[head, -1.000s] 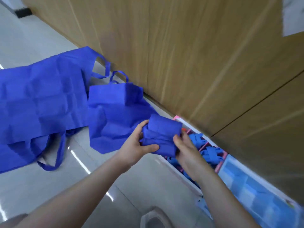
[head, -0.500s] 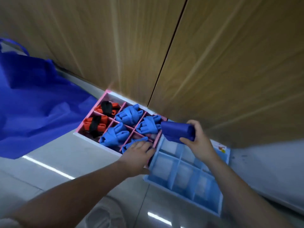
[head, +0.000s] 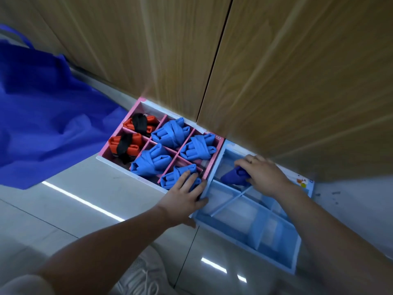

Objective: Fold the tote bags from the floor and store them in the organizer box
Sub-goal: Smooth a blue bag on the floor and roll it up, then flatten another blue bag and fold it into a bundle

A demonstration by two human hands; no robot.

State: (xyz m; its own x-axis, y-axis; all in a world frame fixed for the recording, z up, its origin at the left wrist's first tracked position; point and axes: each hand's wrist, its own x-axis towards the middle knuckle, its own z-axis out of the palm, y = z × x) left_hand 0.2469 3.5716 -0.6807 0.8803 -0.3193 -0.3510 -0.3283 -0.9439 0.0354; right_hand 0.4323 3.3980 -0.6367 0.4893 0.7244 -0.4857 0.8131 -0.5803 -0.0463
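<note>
Folded dark-blue tote bag (head: pixel 234 177) sits low in the far-left compartment of the light-blue organizer box (head: pixel 276 258), pressed in by the right hand (head: pixel 262 174), whose fingers curl over and grip it. Only a wedge of the bundle shows past the fingers.

Risks, as judged: the stiff non-woven fabric may spring open once let go and ride up over the thin dividers; one divider nearby already leans at a slant, so a hard push could knock it further or collapse the cell. The light box could also slide on the glossy floor (head: pixel 63 209).

Left hand (head: pixel 184 198) lies flat, fingers straight, across the seam where the pink organizer box (head: pixel 119 149) meets the blue one, touching a lighter-blue bundle (head: pixel 176 177) and apparently steadying things.

Bag looks matte, creased, compactly rolled. An unfolded blue tote bag (head: pixel 42 124) lies on the floor to the left.
</note>
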